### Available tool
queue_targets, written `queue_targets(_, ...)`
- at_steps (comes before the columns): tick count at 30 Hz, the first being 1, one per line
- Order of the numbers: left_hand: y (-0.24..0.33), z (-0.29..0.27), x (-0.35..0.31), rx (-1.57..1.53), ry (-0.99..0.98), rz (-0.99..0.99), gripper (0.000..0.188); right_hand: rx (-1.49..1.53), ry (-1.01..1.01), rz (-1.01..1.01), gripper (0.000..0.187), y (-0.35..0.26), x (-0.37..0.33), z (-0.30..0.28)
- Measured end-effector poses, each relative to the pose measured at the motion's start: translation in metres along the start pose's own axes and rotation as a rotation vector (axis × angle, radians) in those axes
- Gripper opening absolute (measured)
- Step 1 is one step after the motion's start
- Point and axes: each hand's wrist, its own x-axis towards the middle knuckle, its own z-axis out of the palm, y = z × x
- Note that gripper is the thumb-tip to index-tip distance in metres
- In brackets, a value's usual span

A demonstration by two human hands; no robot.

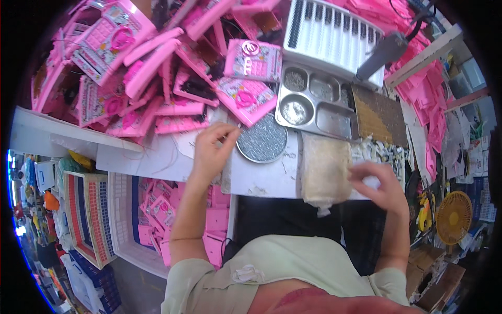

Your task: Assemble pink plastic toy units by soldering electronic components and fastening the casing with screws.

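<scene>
At far left, a striped crate (89,220) stands beside a white crate (123,209) containing pink parts (163,208). Above them, pink cases (112,42) lie in a heap at various angles. The left hand (217,142) is located over the surface (256,183), to the right of the heap. Left grip: fingertips converge at the left rim of the dish (272,160); whether they are closed on a piece cannot be told.

The dish is round, filled with small grey metal pieces (262,136), and sits on the surface just below the nearest pink case (246,99). Right of it is a metal tray (315,125) with compartments, several holding small pieces. The package (327,170), wrapped in clear film, lies below the tray at the front edge of the surface. Behind the tray is a white rack (325,47) with black pieces in its slots.

The right hand (380,184) is positioned at the package's right edge. Right grip: thumb and fingers curved, apart; contact cannot be determined. Beyond it hangs a dark driver (384,55). At far right is a yellow fan (454,217).
</scene>
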Motion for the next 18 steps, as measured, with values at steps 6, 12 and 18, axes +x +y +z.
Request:
queue_targets(6,0.025,-0.025,-0.022,-0.018,0.093,0.000,0.009,0.276,0.225,-0.228,0.037,-0.072,0.262,0.015)
queue_targets(12,0.010,-0.039,-0.097,-0.173,0.187,-0.283,0.010,0.421,0.163,0.043,0.040,-0.133,0.489,-0.042)
queue_targets(18,0.012,-0.029,-0.116,-0.419,0.182,-0.428,0.019,-0.008,0.397,-0.035,0.025,-0.160,0.533,-0.060)
